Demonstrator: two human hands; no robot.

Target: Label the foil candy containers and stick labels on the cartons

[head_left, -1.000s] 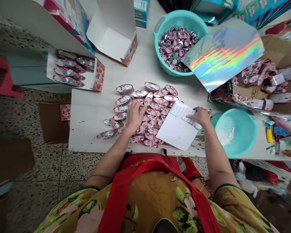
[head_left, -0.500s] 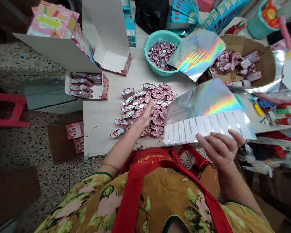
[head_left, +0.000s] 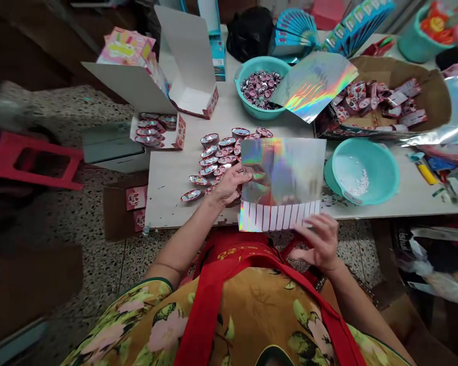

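Note:
A shiny holographic sheet (head_left: 284,168) with a row of white strips along its near edge is held up over the table's front edge. My left hand (head_left: 231,184) pinches its left edge, thumb on top. At the sheet's lower right corner is my right hand (head_left: 320,241), fingers spread and a little blurred, with nothing visible in it. Several small oval containers (head_left: 209,151) with pink and silver tops stand in rows behind and left of my left hand; the sheet hides part of them.
A teal basin (head_left: 377,190) with small white pieces stands right of the sheet. Behind are a teal basin (head_left: 248,109) of small pink and silver pieces, another holographic sheet (head_left: 316,81) and a cardboard box (head_left: 437,101). An open white box (head_left: 179,134) sits at left.
The sheet has moved left, from my right hand to my left hand. My right hand has let go and dropped slightly. The teal basin with white pieces is now uncovered.

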